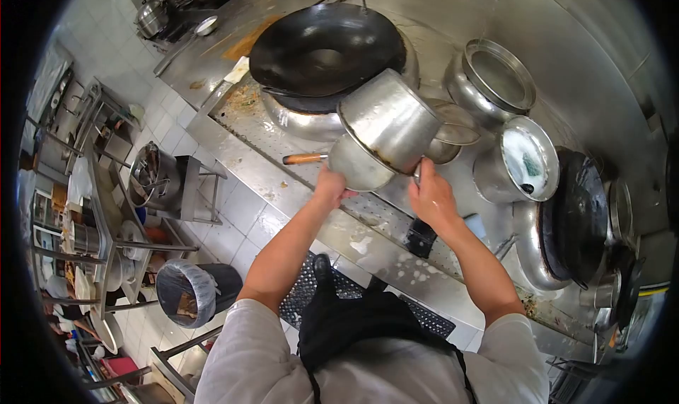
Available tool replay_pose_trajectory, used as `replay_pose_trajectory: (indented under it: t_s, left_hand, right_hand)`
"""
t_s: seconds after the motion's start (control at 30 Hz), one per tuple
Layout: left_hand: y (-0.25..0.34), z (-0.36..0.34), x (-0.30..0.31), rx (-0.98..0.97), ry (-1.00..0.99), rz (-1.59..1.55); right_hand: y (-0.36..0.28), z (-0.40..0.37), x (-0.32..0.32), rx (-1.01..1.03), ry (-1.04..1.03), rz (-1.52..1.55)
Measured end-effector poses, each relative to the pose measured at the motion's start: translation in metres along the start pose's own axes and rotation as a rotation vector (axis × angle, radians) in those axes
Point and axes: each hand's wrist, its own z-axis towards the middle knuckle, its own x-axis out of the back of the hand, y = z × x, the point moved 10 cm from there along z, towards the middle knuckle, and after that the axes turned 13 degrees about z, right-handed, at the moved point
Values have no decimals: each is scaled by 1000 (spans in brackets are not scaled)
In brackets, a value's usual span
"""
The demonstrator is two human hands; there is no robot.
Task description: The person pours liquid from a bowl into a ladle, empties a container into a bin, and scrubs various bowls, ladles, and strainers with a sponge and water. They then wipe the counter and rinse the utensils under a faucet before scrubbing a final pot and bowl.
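In front of me a dented metal pot [389, 110] is held tilted, its side overlapping the front of a black wok [325, 54]. A rounded metal bowl [357, 165] sits against the pot's lower left. My left hand [334, 185] is closed on the bowl's lower edge. My right hand [431, 195] grips the pot at its lower right. A wooden handle [304, 159] sticks out to the left, just above my left hand; its other end is hidden behind the bowl.
On the right stand a water-filled pot [501, 75], a pot of suds with a green scrubber [527, 160] and a second wok [576, 216]. A strainer [456, 133] lies behind the held pot. A lined bin [187, 291] and a shelf rack [106, 241] are at left.
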Motion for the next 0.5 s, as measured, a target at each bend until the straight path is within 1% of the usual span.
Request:
replay_pose_trajectory:
  t_s: [0.07,0.17,0.23,0.3,0.37,0.43,0.47,0.5]
  left_hand:
    - [-4,4,13,24,-22,-27]
    - [9,5,32,23,-108,-39]
    - [15,10,55,36,-108,0]
    - [25,12,98,48,-77,27]
    - [42,5,130,64,-59,48]
    - [61,6,172,42,-17,77]
    - [67,8,193,32,-2,96]
    - [71,17,215,-7,38,47]
  right_hand:
    - [-13,2,0,80,82,-35]
    - [-22,9,9,53,212,-22]
    - [-21,15,18,-74,249,-41]
    - [-20,19,28,36,356,-56]
    - [10,20,40,151,438,-114]
    - [41,11,46,-363,460,266]
    - [42,12,50,-377,453,294]
    - [49,14,58,-391,449,321]
